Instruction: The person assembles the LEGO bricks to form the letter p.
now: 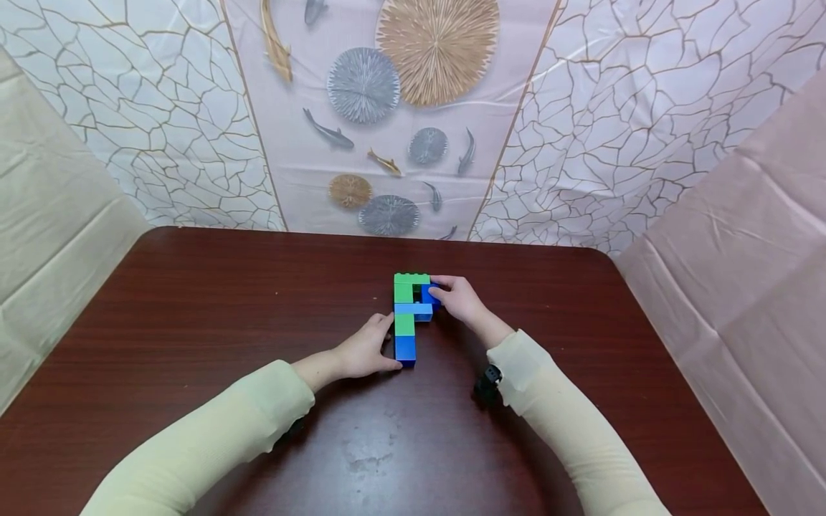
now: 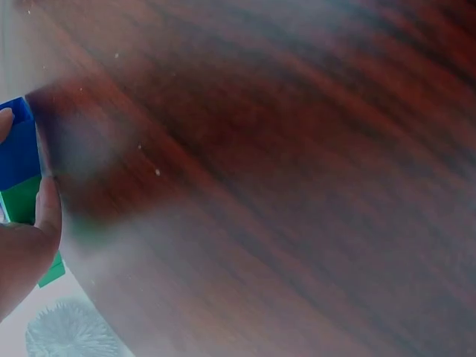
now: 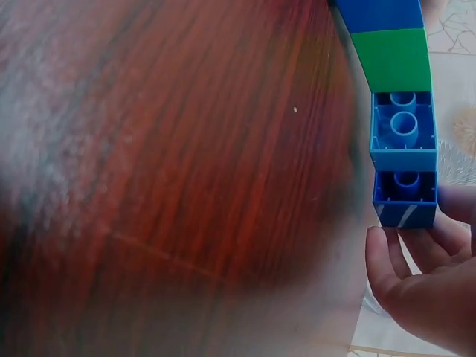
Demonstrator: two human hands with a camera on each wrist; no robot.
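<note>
A structure of toy building bricks lies on the table in the head view. Its column has a green brick [image 1: 404, 325] and a blue brick [image 1: 405, 349] at the near end. A light blue brick [image 1: 421, 309] juts right, and a studded green brick [image 1: 413, 279] forms the far end. My left hand [image 1: 363, 349] holds the column from the left, thumb by the near blue brick. With thumb and fingers, my right hand [image 1: 462, 297] pinches a dark blue brick [image 3: 405, 212] on the right side. Hollow undersides with tubes show in the right wrist view.
The dark brown wooden table [image 1: 290, 287] extends around the bricks on every side. Patterned cloth [image 1: 413, 179] hangs behind its far edge, with plain cloth [image 1: 729, 272] at the sides. A black device [image 1: 487, 383] sits at the right wrist, below the sleeve.
</note>
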